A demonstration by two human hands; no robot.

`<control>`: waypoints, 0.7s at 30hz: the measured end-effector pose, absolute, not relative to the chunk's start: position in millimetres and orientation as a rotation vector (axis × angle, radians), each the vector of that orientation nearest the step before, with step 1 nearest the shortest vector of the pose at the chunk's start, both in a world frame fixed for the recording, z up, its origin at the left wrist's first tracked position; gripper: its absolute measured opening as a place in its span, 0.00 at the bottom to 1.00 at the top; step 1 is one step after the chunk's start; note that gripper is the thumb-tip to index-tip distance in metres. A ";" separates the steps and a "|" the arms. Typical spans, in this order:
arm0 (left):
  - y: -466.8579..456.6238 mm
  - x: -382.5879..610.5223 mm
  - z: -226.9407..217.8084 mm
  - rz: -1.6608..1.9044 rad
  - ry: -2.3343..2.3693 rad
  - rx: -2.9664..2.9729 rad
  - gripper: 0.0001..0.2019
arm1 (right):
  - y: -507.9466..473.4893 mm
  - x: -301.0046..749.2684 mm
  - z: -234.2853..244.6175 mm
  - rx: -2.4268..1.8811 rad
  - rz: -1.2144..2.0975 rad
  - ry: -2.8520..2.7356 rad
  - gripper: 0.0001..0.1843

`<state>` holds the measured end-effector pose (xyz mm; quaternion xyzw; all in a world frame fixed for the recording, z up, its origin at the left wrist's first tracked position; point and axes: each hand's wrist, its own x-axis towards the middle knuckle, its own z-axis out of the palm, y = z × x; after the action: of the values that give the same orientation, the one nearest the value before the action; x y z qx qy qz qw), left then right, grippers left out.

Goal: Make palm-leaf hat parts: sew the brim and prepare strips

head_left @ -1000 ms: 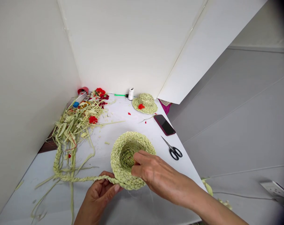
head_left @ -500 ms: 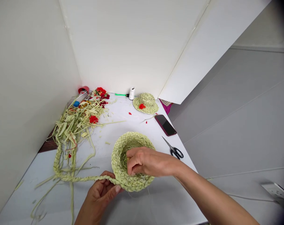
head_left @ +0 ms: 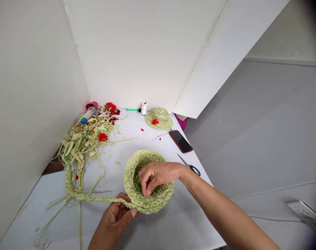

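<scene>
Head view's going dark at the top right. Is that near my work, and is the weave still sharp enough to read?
Head view: the dark shading stays in the top-right corner, well away from the right hand; the plaited crown looks sharp and evenly lit, without strong glare; straight lines bow slightly from the wide-angle lens.

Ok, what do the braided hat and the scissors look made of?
The braided hat looks like dried palm leaf: matt pale-green flat strips with visible fibre. The scissors seem to have steel blades, from their grey sheen, and black plastic handles, though the handles are partly hidden.
</scene>
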<state>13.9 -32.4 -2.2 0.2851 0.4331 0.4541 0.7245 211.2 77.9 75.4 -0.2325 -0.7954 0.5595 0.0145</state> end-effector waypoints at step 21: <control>-36.5 19.1 11.7 0.946 1.046 0.692 0.18 | 44.6 208.7 85.8 -0.845 1.300 -2.660 0.03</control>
<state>19.1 -36.5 11.7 0.3116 0.4708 0.4258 0.7071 208.7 44.6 85.8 -0.2742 -0.8635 0.4221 0.0312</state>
